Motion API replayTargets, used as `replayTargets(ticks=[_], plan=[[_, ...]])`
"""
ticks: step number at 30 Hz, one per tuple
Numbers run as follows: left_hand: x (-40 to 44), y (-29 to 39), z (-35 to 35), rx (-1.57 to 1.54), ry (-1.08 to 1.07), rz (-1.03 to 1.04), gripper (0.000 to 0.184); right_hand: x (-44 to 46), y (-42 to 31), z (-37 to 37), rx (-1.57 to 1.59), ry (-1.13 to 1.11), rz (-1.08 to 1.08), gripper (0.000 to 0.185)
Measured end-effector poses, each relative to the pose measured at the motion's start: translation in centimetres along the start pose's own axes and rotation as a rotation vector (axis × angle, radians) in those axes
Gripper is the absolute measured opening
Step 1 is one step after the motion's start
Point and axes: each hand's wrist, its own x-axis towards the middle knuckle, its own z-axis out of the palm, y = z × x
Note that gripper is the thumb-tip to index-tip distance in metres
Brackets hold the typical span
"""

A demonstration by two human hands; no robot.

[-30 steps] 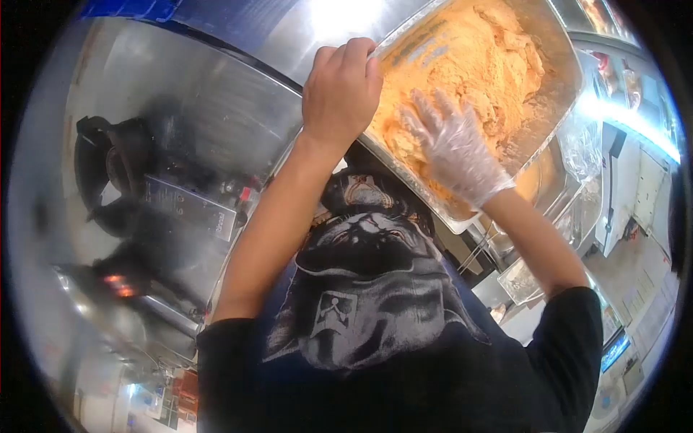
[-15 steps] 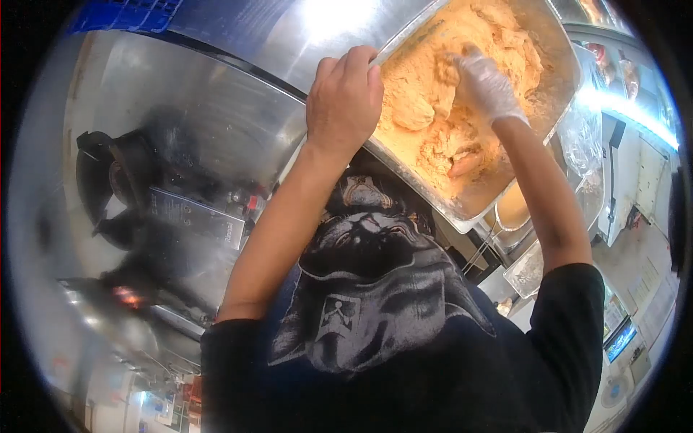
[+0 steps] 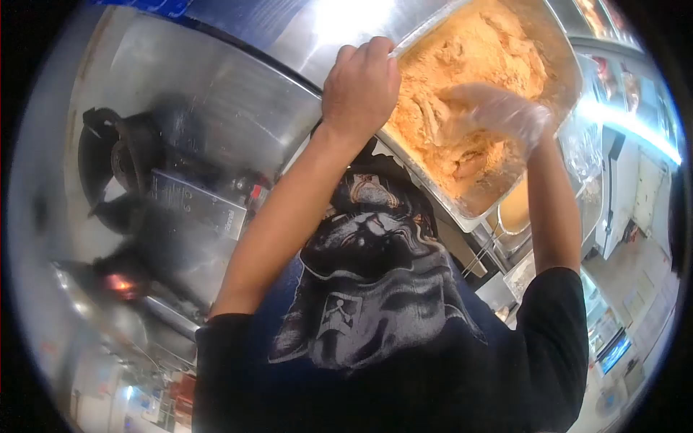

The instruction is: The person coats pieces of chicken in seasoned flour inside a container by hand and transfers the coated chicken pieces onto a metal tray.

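A deep metal tray (image 3: 565,79) full of orange breading flour (image 3: 491,36) sits at the upper right. Lumpy coated pieces lie in the flour, and one reddish piece (image 3: 473,164), possibly meat, shows near the front corner. My left hand (image 3: 361,90), bare, has its fingers curled over the tray's left rim. Inside the tray is my right hand (image 3: 505,115), in a clear plastic glove, low over the flour and the coated pieces. Motion smears its fingers, so whether they grip a piece is unclear.
A steel counter (image 3: 289,36) adjoins the tray on the left, with a blue crate (image 3: 162,6) at the back. Dark pans (image 3: 108,162) and a box (image 3: 198,202) are further left, near an orange glow (image 3: 121,285). A round container (image 3: 514,209) and plastic bag (image 3: 581,141) flank the tray's right side.
My right hand has swung toward the front of the tray, its wrist further right, and flour around it has shifted. The left hand keeps its hold on the rim; the view has shifted slightly.
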Motion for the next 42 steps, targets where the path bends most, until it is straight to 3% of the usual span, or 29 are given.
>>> replayTargets(ticks=[1,3,6,7,9,12,15,17,19,20,22,23,25,29,32,34,35,37,42], plan=[[0.0,0.0,-0.1,-0.010,0.008,0.012,0.023,0.3,-0.2,-1.2,-0.008,-0.010,-0.016,0.038],[-0.1,0.0,-0.2,-0.009,0.013,0.015,0.023,1.5,0.0,-3.1,0.351,0.296,0.008,0.045],[0.0,0.0,-0.2,-0.011,0.022,0.001,0.022,7.4,3.5,-2.9,0.278,0.451,-0.030,0.049],[-0.1,0.1,-0.2,-0.015,0.029,0.011,0.022,8.2,3.5,-3.0,0.280,0.435,-0.042,0.049],[-0.2,-0.1,-0.4,-0.006,0.034,0.002,0.022,9.9,2.6,-2.9,0.461,0.151,-0.091,0.048],[0.0,0.2,-0.2,-0.001,0.044,0.016,0.021,8.3,0.6,-0.1,0.558,0.113,-0.161,0.045],[-0.1,0.1,-0.5,0.034,0.066,0.003,0.020,10.4,-0.6,1.4,0.296,-0.011,-0.312,0.046],[0.0,-0.1,-0.4,0.033,0.055,0.010,0.020,10.6,-3.5,1.8,0.407,-0.085,-0.193,0.042],[-0.2,-0.1,-0.4,0.047,0.056,-0.006,0.019,14.5,-1.8,3.5,-0.391,-0.124,-0.388,0.039],[-0.2,-0.1,-0.4,0.071,0.057,-0.028,0.019,14.8,-1.1,4.4,-0.397,-0.117,-0.387,0.039],[-0.4,0.2,-0.4,0.072,0.067,-0.041,0.019,14.2,-1.8,5.2,-0.414,0.046,-0.996,0.036],[-0.5,0.2,-0.4,0.072,0.074,-0.057,0.019,14.0,-2.0,5.1,-0.419,0.042,-1.004,0.036],[-0.4,0.2,-0.3,0.078,0.081,-0.059,0.019,9.3,-7.5,3.7,-0.632,-0.505,-0.269,0.026],[-0.4,0.1,0.0,0.064,0.098,-0.033,0.019,3.6,-6.1,3.2,-0.736,-0.431,-0.155,0.014],[-0.4,0.4,-0.2,0.068,0.095,-0.047,0.019,-0.5,-6.3,1.8,-0.951,-0.341,-0.192,0.022],[-0.5,0.3,-0.3,0.077,0.072,-0.056,0.019,-2.5,-5.4,2.8,-1.067,-0.211,-0.396,0.044],[-0.4,0.3,-0.4,0.094,0.054,-0.064,0.019,-3.2,-4.8,3.7,-1.066,-0.211,-0.383,0.044],[-0.4,0.3,-0.4,0.093,0.063,-0.044,0.019,-4.0,-3.2,6.8,-1.150,-0.038,-0.424,0.064],[-0.7,0.2,-0.5,0.039,0.065,-0.013,0.021,-3.1,-2.7,9.5,-1.096,0.057,-0.175,0.058]])
